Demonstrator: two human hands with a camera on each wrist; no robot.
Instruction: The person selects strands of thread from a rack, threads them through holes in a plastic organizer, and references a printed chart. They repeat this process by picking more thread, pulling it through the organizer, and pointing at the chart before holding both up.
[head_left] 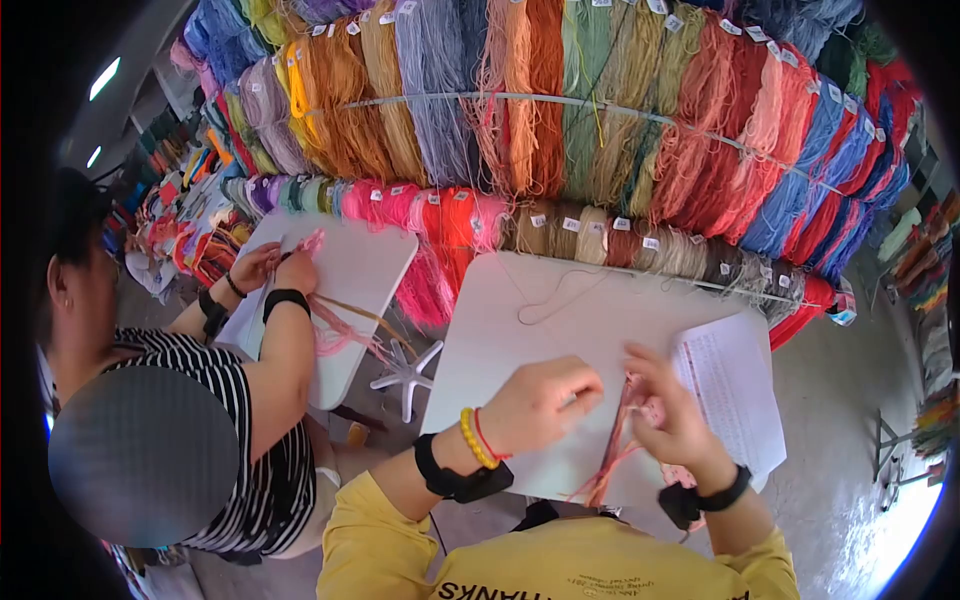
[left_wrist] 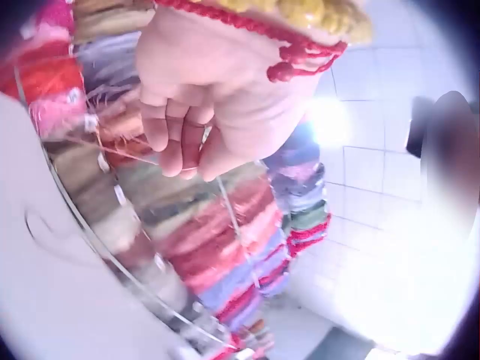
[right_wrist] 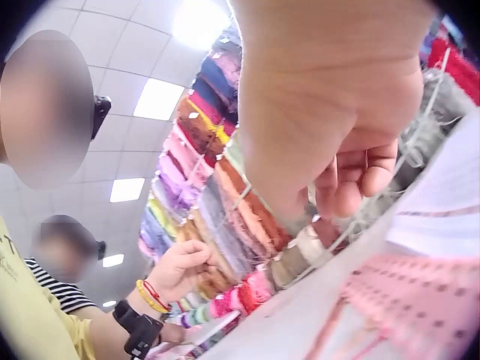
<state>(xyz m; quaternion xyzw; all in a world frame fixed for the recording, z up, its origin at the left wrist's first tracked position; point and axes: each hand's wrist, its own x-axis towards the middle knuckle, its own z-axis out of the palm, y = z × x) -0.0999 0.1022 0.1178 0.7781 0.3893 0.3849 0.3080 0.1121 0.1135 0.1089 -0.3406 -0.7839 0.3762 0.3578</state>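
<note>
My left hand (head_left: 548, 402) is above the white table (head_left: 500, 350), thumb and fingertips brought together. In the left wrist view a thin pinkish thread (left_wrist: 124, 153) runs to those fingertips, which pinch it. My right hand (head_left: 678, 412) is over the right part of the table, blurred, its fingers loosely bent and apart from the thumb, with nothing seen between them. Beneath it a bundle of reddish-brown and pink threads (head_left: 608, 462) hangs toward the table's front edge. Pink dotted cloth (right_wrist: 420, 300) lies beside the bundle, partly covered by the right hand in the head view.
A printed paper sheet (head_left: 735, 385) lies at the table's right. A loose dark thread (head_left: 545, 312) curls near the back. Racks of labelled yarn skeins (head_left: 530, 110) stand behind. At the left, another person (head_left: 200, 400) handles pink threads at a second table (head_left: 375, 260).
</note>
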